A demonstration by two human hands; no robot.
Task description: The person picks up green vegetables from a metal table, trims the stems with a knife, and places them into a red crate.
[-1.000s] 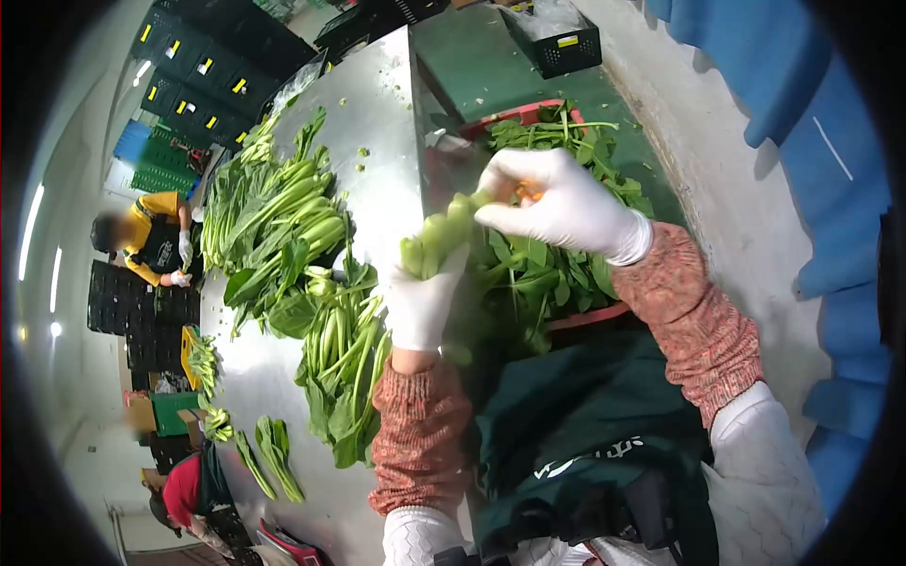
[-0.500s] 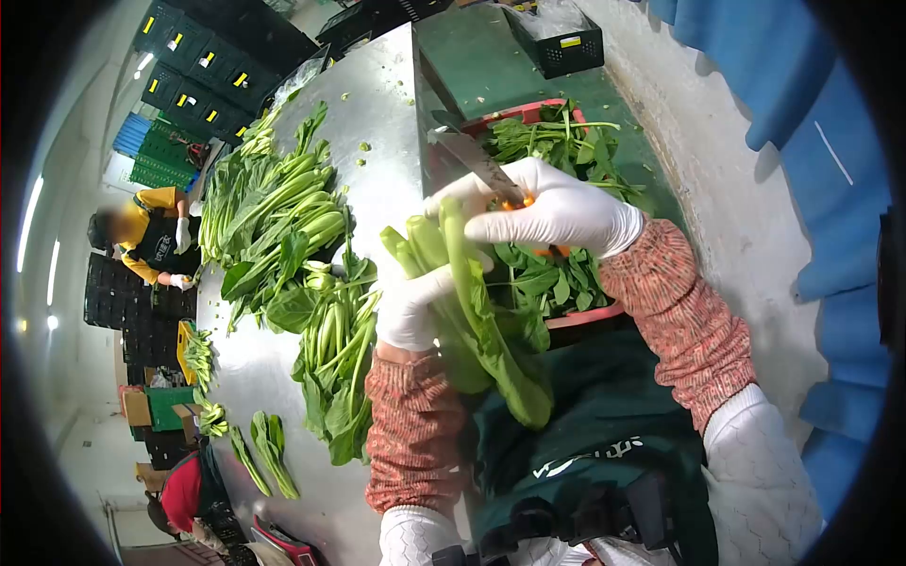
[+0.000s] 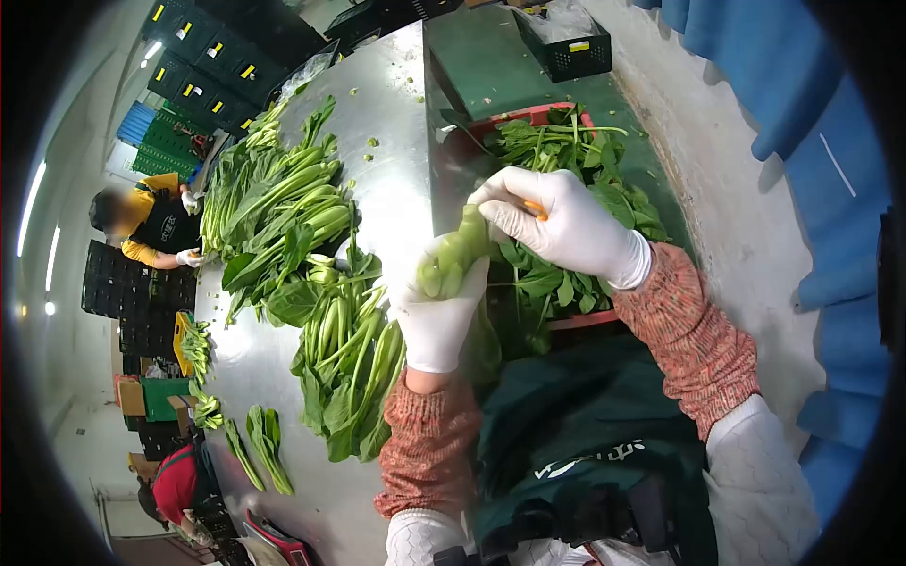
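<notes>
Gloved in white, my left hand (image 3: 442, 316) is wrapped round a bunch of green leafy stalks (image 3: 453, 257), cut ends facing up. My right hand (image 3: 564, 226), also gloved, is closed on a knife whose orange handle (image 3: 535, 207) shows between the fingers; its blade cannot be made out. The right fingertips are at the top of the stalks. The leaves below my left hand are blurred. Under and behind my right hand is a red crate (image 3: 590, 319) holding loose leafy greens (image 3: 557, 141).
A metal table (image 3: 311, 377) bears a long heap of leafy greens (image 3: 283, 222) on the left. Across it stands a co-worker (image 3: 160, 222); another person in red (image 3: 179, 481) is at the lower left. A black crate (image 3: 574, 57) sits at the top, beside a wall (image 3: 698, 170).
My right hand has moved slightly, and the knife blade no longer shows. The stalks have turned more upright in my left hand. The co-worker's hands have shifted.
</notes>
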